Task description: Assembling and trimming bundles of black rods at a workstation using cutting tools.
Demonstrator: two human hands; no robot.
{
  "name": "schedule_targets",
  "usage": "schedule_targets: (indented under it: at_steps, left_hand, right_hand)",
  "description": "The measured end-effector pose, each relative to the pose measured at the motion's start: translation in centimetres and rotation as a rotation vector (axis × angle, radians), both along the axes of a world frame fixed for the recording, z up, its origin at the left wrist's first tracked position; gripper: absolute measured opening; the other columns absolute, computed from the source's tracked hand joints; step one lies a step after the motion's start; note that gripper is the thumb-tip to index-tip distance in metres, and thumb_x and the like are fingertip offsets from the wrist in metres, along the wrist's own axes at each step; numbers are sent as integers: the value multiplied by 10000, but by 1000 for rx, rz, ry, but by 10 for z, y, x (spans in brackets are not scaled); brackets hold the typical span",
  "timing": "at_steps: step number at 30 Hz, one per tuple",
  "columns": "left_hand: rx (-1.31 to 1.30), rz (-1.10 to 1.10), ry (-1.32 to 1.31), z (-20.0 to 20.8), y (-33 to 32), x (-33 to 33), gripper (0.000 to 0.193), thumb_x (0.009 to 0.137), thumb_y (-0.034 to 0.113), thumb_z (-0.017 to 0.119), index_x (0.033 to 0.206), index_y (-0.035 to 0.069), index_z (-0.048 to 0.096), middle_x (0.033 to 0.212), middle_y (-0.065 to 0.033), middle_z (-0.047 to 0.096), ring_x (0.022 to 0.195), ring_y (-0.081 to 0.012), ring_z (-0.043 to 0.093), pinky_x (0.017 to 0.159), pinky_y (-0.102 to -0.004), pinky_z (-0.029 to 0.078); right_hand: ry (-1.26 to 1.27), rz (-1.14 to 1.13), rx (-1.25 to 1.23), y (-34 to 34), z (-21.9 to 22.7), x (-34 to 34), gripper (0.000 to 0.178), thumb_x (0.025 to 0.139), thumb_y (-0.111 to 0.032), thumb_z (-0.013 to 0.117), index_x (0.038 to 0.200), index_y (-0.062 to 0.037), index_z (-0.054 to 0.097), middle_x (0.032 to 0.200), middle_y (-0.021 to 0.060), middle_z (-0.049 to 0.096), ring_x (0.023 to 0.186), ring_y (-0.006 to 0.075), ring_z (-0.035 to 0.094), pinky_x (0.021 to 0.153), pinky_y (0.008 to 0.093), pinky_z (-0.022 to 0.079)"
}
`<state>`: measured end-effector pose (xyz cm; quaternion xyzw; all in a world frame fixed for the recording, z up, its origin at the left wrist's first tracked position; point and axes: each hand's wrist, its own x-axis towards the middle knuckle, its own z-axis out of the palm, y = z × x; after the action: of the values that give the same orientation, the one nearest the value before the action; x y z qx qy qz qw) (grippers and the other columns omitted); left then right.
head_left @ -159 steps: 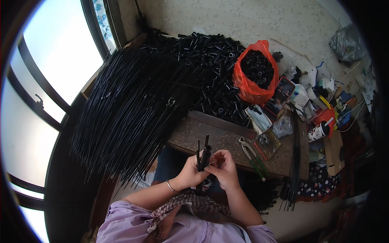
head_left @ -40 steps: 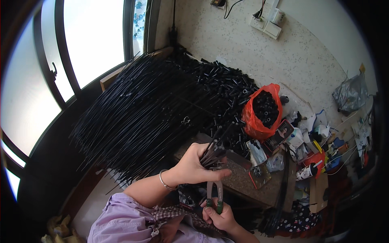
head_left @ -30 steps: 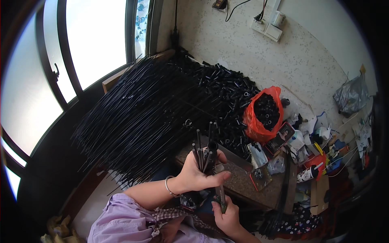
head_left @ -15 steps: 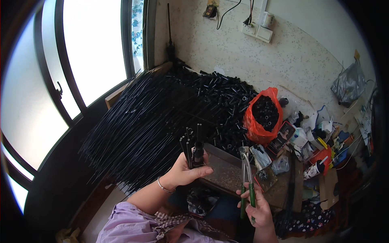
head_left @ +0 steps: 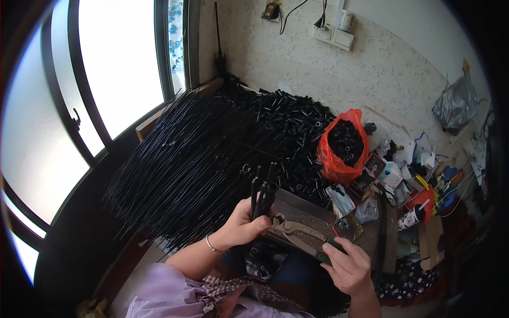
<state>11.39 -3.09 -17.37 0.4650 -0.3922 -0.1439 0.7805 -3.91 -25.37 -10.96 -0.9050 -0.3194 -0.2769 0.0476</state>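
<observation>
My left hand (head_left: pixel 238 229), with a bracelet at the wrist, is closed round a bundle of thin black rods (head_left: pixel 255 188) and a thicker black tubular piece (head_left: pixel 269 194). The rods' tips stick up above my fingers. In my right hand (head_left: pixel 351 267) is a pair of pliers (head_left: pixel 303 229) with green handles and metal jaws. The handles stand apart in my fingers. The jaws are at the lower end of the bundle, just beside my left thumb; what lies between them is too small to tell.
Long black rods (head_left: pixel 159 169) are heaped on the left, short black tubes (head_left: pixel 291 114) behind. An orange-red bag (head_left: pixel 339 167) of black parts stands to the right, near a phone (head_left: pixel 369 172), a cup with a straw (head_left: pixel 411 218) and mixed clutter. A brown work surface (head_left: pixel 297 206) lies under the pliers.
The pliers have swung from upright to slanting left, and their jaws have come to the bundle in my left hand. My right hand has moved slightly right; the bundle has shifted slightly right.
</observation>
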Motion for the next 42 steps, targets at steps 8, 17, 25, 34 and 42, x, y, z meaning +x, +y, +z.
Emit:
schedule_targets:
  at_steps: [8,17,25,34,42]
  left_hand:
    - [-145,-203,96,14,-17,-7,356,838,299,627,995,17,478,685,3,504,561,-39,460,510,-187,381]
    - [0,129,133,23,-5,-7,265,812,223,650,930,6,554,662,9,540,560,-37,485,516,-173,380]
    - [18,22,101,27,-23,-10,197,820,191,641,832,13,559,637,32,511,548,-32,451,486,-184,349]
    - [-18,27,101,30,-9,-6,199,792,161,683,832,10,559,643,26,527,565,-41,478,503,-193,374]
    - [109,-32,-6,29,-15,-2,597,501,207,895,960,36,555,864,26,534,801,-62,491,708,-212,404]
  right_hand:
    - [1789,746,2054,45,-110,-16,344,854,-286,585,904,50,533,644,188,570,451,205,553,415,265,463]
    - [3,-349,492,25,-61,10,446,662,4,620,1082,12,473,822,141,575,674,182,582,617,302,478]
    - [1461,102,1300,44,-76,-2,310,803,-78,610,1056,47,480,745,111,598,581,187,588,553,291,478]
    - [1127,168,1260,31,-75,-4,223,773,5,572,985,43,515,799,132,632,597,194,608,553,300,484]
    - [760,-191,923,49,-74,0,607,683,-32,683,1183,24,343,766,39,539,589,106,513,586,244,429]
